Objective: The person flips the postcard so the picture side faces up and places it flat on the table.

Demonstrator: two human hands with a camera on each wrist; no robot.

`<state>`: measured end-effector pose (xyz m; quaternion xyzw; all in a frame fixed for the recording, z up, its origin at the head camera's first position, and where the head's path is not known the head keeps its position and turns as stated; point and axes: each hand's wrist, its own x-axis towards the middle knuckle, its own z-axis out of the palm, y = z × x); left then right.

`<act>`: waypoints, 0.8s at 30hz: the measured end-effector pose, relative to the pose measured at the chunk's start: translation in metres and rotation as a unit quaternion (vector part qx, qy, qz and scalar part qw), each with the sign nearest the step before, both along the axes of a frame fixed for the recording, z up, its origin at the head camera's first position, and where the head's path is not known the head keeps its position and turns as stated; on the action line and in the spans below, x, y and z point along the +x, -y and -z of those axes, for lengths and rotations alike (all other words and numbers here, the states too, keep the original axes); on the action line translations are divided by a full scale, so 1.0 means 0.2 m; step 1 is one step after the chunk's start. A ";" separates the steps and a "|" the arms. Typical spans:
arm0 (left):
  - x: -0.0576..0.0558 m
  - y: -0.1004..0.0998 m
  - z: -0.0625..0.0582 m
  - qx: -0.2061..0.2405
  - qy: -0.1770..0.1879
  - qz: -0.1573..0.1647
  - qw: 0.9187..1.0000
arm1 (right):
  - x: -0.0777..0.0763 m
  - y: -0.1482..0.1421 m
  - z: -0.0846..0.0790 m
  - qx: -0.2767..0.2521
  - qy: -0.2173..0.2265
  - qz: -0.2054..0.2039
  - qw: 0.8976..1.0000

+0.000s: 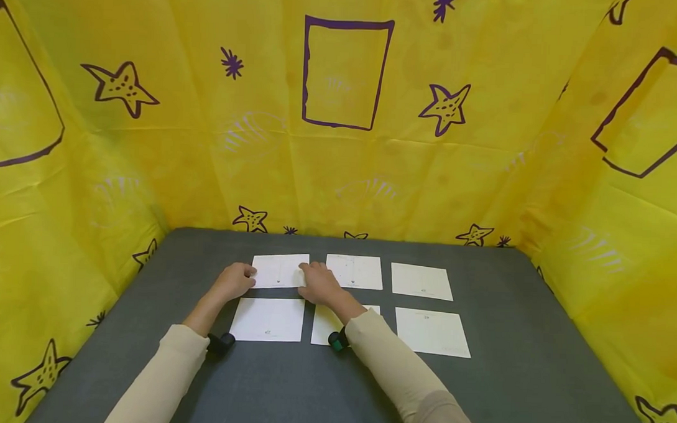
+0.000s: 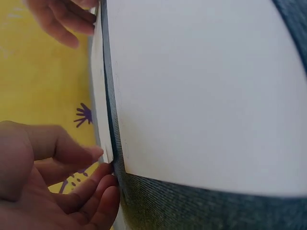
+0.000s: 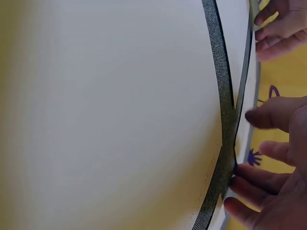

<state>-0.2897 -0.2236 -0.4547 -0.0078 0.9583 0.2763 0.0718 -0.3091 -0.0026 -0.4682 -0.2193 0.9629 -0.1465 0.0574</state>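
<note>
Several white paper sheets lie in two rows on a dark grey table. My left hand [image 1: 235, 280] is at the left edge of the back-left sheet [image 1: 274, 278]. In the left wrist view the left fingertips [image 2: 97, 152] pinch a corner of that sheet. The right hand [image 1: 317, 283] is at the same sheet's right edge, its fingers spread and relaxed. One right fingertip [image 3: 254, 118] reaches over the sheet's edge in the right wrist view. Closest below is the front-left sheet [image 1: 267, 321]. My right forearm partly hides the front-middle sheet [image 1: 324, 326].
Further right lie the back-middle sheet [image 1: 354, 273], the back-right sheet [image 1: 422, 281] and the front-right sheet [image 1: 432, 332]. Yellow cloth [image 1: 340, 168] with purple drawings stands around the back and sides of the table [image 1: 287, 390]. Small faint marks show on the sheets.
</note>
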 end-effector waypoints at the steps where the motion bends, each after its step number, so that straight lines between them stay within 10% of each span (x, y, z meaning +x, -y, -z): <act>1: 0.00 0.00 0.00 0.005 0.001 -0.002 1.000 | 0.00 0.00 0.00 -0.003 0.001 0.001 1.000; 24: 0.01 0.05 0.04 0.086 0.009 -0.047 0.995 | -0.01 -0.03 0.02 -0.014 -0.036 -0.011 0.999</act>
